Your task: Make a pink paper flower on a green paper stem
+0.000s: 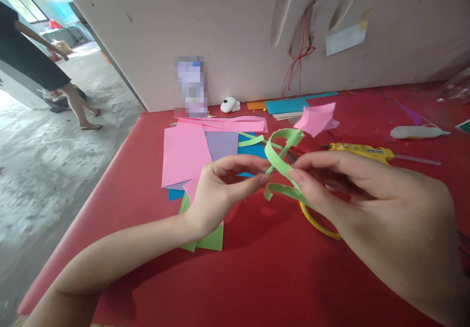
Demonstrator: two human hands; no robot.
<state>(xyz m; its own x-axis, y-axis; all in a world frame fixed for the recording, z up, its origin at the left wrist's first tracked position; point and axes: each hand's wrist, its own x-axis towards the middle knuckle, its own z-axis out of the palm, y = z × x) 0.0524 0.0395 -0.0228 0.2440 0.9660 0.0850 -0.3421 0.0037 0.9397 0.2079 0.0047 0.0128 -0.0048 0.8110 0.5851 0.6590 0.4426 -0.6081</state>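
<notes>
My left hand (223,185) pinches the thin green stem of a pink paper flower (316,119), which points up and to the right. A light green paper strip (276,156) curls from the top of the stem, and my right hand (370,195) pinches it between thumb and fingers. The strip's loose end bends back to the left below my fingertips. Behind my right hand, scissors with a yellow handle (320,225) lie partly hidden on the red table. A yellow glue gun (362,151) rests just beyond that hand.
Pink paper sheets (185,153) lie over purple and blue ones, with green sheets (210,239) nearer me. A phone (191,86) leans on the wall beside a small white object (230,104). A white squeeze bottle (418,131) lies at right. A person (40,53) stands beyond the table's left edge.
</notes>
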